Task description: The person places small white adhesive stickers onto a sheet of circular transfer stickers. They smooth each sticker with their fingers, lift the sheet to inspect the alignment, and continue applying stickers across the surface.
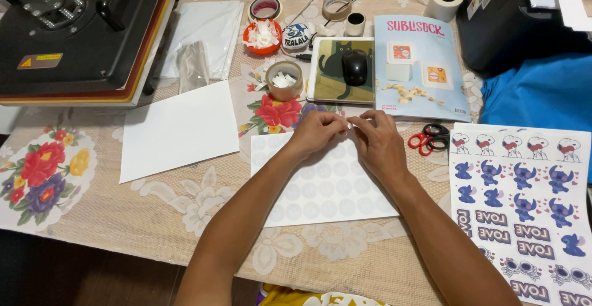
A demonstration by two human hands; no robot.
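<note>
My left hand (316, 131) and my right hand (379, 140) meet at the far edge of a white sheet of pale round stickers (325, 186). The fingertips of both hands pinch together over a tiny white piece between them, too small to make out. The sheet lies flat on the floral lace tablecloth (185, 210), and my forearms reach over its near half.
A blank white sheet (176, 130) lies to the left, a heat press (80, 31) behind it. A printed cartoon sticker sheet (524, 207) and red-handled scissors (428, 138) lie to the right. Behind are tape rolls (283, 79), a mouse on a cat-picture pad (354, 66), a blue packet (422, 65) and a printer (518, 19).
</note>
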